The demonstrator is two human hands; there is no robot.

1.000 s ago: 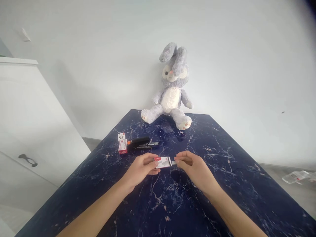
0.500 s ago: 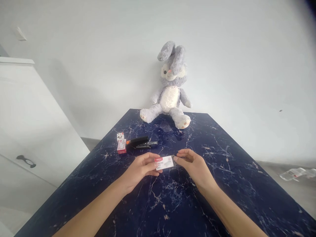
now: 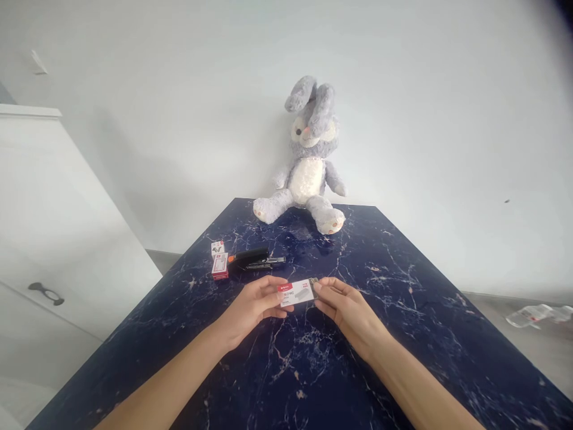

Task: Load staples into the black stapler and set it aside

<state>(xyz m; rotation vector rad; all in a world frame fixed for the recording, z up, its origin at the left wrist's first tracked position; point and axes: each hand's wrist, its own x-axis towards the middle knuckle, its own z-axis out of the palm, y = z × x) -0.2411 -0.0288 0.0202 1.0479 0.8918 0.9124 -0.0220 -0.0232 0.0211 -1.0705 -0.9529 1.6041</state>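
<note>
A small white and red box (image 3: 296,292) is held above the dark blue marbled table (image 3: 295,364). My left hand (image 3: 253,307) pinches its left end, thumb on the front and fingers behind. At the right end a dark, shiny piece (image 3: 314,288) shows, and the thumb and fingers of my right hand (image 3: 347,307) are closed on it. What this piece is cannot be made out for sure. Beyond my left hand lies a black stapler (image 3: 253,258) with an orange spot; its metal part points right.
Left of the stapler stand a red and white box (image 3: 219,266) and another small box (image 3: 217,248). A grey plush rabbit (image 3: 308,173) sits at the far edge against the wall. A white cabinet (image 3: 54,209) is at the left, clear plastic (image 3: 532,315) low at the right.
My right hand has closed more around the box's right end, its fingers now lower and curled behind. The box has shifted slightly left and up.
</note>
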